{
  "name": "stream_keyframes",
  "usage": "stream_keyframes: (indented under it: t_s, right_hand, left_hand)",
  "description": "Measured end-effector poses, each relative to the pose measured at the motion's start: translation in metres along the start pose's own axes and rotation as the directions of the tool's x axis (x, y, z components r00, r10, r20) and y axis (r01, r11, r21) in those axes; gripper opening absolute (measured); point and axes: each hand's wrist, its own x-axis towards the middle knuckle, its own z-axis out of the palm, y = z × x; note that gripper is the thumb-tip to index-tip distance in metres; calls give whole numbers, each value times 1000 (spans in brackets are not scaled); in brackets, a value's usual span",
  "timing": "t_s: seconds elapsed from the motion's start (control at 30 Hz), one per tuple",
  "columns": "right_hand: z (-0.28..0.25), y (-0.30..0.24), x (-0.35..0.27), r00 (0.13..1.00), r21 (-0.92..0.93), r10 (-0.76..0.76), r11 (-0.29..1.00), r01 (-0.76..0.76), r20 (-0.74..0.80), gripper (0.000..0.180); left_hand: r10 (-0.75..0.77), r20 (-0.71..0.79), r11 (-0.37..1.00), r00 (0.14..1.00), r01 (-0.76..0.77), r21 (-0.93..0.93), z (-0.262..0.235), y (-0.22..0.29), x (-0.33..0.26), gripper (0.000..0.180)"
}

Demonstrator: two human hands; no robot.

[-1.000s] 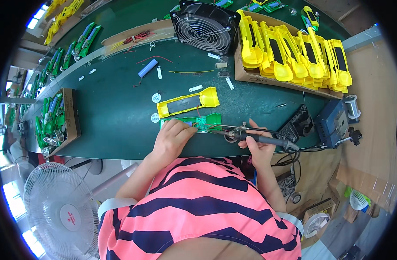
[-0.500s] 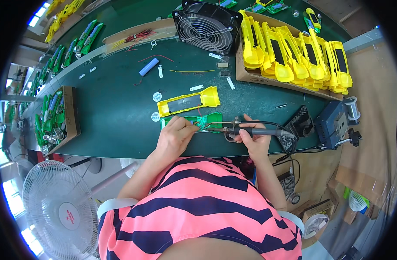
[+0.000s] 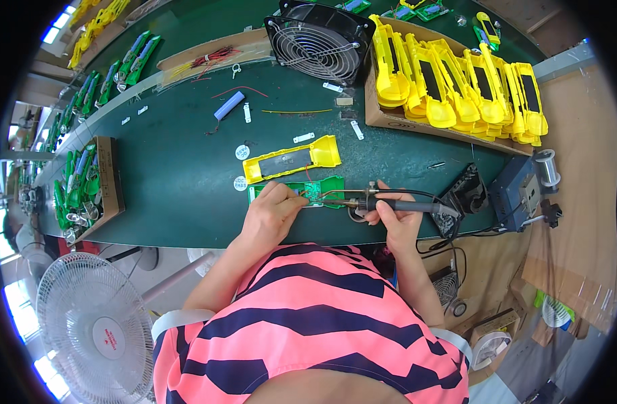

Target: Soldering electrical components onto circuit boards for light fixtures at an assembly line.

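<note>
My right hand (image 3: 398, 219) grips a soldering iron (image 3: 406, 205) with a thin metal tube fixed alongside its tip. The iron points left, its tip at a small green circuit board (image 3: 313, 191) in a green plastic casing (image 3: 333, 183). My left hand (image 3: 272, 214) covers the casing's left part, thumb and forefinger pinched together at the board's edge. Whatever is in that pinch is too small to make out. Just beyond lies a yellow casing half (image 3: 328, 152) with a dark strip, and a red wire runs between it and the board.
A carton of yellow casings (image 3: 443, 111) stands far right beside a black fan (image 3: 318, 47). At right are a blue soldering station (image 3: 513, 195) and a solder spool (image 3: 546, 170). A carton (image 3: 110, 182) of green assemblies sits left. A blue battery (image 3: 229, 106) and white strips lie beyond.
The iron's handle has tilted slightly, with its tip still at the board. My left hand keeps its pinch in the same place.
</note>
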Motion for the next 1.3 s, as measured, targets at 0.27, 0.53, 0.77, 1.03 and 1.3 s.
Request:
stream_keyframes:
  t_s: [0.27,0.53,0.77,1.03,1.3]
  right_hand:
    - [-6,-2,-10,978,132,-198,970,206,-71,18]
    - [-8,7,-21,944,31,-275,958,285,-181,21]
    - [-23,11,-29,895,-92,-370,929,358,-250,23]
    - [-29,7,-32,841,-166,-404,915,368,-360,28]
    - [-35,5,-29,813,-178,-435,900,398,-387,29]
  left_hand:
    - [-1,-8,1000,1000,1,-6,2,-1,0,14]
    - [-2,-28,999,1000,3,55,1,2,-2,23]
    - [-255,0,899,967,237,368,-29,-11,-1,101]
    - [-142,-94,961,985,160,226,-20,-26,-29,74]
    - [-279,-70,957,958,271,-103,-10,-40,-35,50]
